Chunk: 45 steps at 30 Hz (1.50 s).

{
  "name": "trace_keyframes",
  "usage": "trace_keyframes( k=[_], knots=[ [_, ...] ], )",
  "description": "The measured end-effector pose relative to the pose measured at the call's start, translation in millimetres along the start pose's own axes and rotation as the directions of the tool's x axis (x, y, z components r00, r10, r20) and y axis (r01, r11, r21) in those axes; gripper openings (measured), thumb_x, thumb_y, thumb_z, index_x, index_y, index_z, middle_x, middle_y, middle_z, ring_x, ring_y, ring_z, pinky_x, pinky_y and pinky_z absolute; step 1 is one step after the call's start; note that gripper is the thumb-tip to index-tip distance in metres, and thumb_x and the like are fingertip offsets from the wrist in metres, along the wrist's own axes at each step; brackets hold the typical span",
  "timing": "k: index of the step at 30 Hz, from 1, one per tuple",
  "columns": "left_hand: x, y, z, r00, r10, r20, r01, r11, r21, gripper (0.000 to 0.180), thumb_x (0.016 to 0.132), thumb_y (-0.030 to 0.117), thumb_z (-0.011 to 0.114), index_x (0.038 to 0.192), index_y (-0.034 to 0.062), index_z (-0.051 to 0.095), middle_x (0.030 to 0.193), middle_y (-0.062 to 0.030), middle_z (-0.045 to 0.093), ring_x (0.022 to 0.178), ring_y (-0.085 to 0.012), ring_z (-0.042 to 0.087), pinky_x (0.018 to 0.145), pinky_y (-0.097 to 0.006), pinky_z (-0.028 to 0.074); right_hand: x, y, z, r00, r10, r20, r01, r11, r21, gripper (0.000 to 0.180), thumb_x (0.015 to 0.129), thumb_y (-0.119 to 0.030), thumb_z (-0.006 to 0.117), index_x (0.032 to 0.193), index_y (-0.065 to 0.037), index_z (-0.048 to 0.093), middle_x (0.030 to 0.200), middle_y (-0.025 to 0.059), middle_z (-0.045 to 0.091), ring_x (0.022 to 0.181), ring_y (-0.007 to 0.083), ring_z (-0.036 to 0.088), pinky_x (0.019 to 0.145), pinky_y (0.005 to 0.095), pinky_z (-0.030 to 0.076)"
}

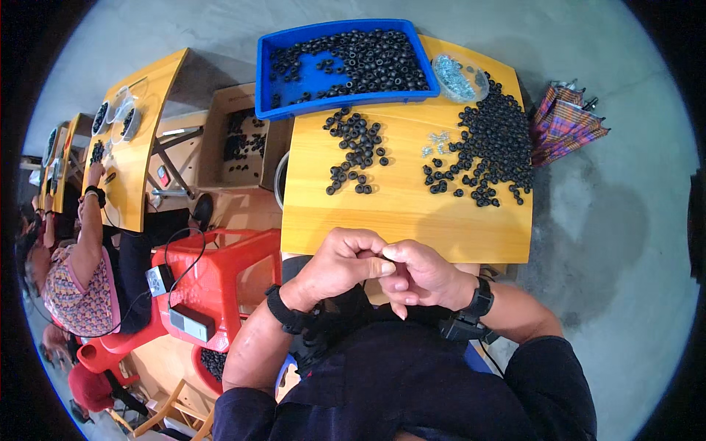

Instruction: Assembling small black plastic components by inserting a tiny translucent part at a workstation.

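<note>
My left hand (342, 263) and my right hand (428, 273) meet just off the near edge of the yellow table (404, 228). Thumbs and fingers are pinched together at the tips. A dark sliver shows between them, but the fingers cover most of it, so its kind is hidden. Beyond the hands lie a loose group of small black ring-shaped parts (360, 154) and, to the right, a larger spread of similar black parts (489, 147). Several small shiny metal pieces (437, 140) sit between these groups.
A blue tray (349, 105) of black parts stands at the table's far side, beside a clear tub (456, 77) of shiny pieces. A plaid umbrella (566, 121) is at the right. Leftward are a cardboard box (276, 154), a red stool (220, 257) and a co-worker (81, 279).
</note>
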State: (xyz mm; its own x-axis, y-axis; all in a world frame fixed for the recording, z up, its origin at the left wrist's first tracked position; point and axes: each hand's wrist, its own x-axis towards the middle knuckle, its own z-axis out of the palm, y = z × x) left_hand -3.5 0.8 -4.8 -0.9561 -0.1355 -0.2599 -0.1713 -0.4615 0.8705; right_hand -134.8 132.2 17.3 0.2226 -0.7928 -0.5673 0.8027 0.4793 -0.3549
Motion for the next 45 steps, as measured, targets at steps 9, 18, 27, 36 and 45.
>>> trace_keyframes(
  k=[9,18,27,36,45],
  knots=[
    [5,0,-2,0.999,0.05,0.015,-0.05,0.998,-0.03,0.009,0.084,0.002,0.069,0.092,-0.0014,0.067,0.083,-0.0026,0.067,0.076,-0.0059,0.059,0.068,-0.022,0.048,-1,-3,-1,1.0,0.006,0.02,-0.004,0.997,-0.077,0.031,0.096,-0.03,0.042,0.077,-0.006,0.046,0.055,-0.0017,0.04,0.038,0.0086,0.043,0.041,0.0325,0.053],
    [17,-39,-38,0.988,-0.089,-0.128,0.085,0.996,-0.036,0.018,0.079,0.006,0.073,0.096,0.0002,0.068,0.069,0.0062,0.052,0.062,-0.0022,0.045,0.056,-0.021,0.04,20,-11,-43,0.849,-0.5,-0.173,0.098,0.47,-0.877,0.032,0.093,-0.03,0.055,0.083,0.001,0.055,0.058,0.0042,0.056,0.045,0.0169,0.057,0.046,0.0317,0.05],
    [48,-55,-78,0.605,0.488,-0.63,0.237,0.645,0.727,0.025,0.074,0.02,0.071,0.094,0.0049,0.069,0.075,-0.013,0.062,0.067,-0.0283,0.061,0.062,-0.038,0.048,16,-45,-101,0.683,-0.719,0.13,-0.399,-0.516,-0.758,0.023,0.083,-0.02,0.061,0.088,0.002,0.058,0.062,0.0149,0.062,0.057,0.0301,0.064,0.055,0.0416,0.05],
    [58,-57,-80,0.66,0.507,-0.554,0.349,0.446,0.824,0.02,0.075,0.022,0.067,0.089,0.0078,0.07,0.084,-0.0136,0.066,0.076,-0.0322,0.063,0.069,-0.041,0.05,21,-50,-97,0.602,-0.779,0.176,-0.389,-0.478,-0.788,0.017,0.081,-0.016,0.063,0.084,0.0,0.058,0.064,0.0139,0.062,0.059,0.0301,0.063,0.053,0.0395,0.05],
    [37,-64,-80,0.743,0.348,-0.571,0.131,0.761,0.635,0.019,0.08,0.011,0.066,0.093,-0.0031,0.067,0.073,-0.0075,0.066,0.057,-0.0117,0.057,0.053,-0.028,0.047,40,-52,-97,0.549,-0.795,0.258,-0.194,-0.422,-0.886,0.017,0.081,-0.011,0.058,0.068,-0.001,0.053,0.066,0.0177,0.059,0.06,0.0351,0.06,0.055,0.0444,0.048]
  ],
)
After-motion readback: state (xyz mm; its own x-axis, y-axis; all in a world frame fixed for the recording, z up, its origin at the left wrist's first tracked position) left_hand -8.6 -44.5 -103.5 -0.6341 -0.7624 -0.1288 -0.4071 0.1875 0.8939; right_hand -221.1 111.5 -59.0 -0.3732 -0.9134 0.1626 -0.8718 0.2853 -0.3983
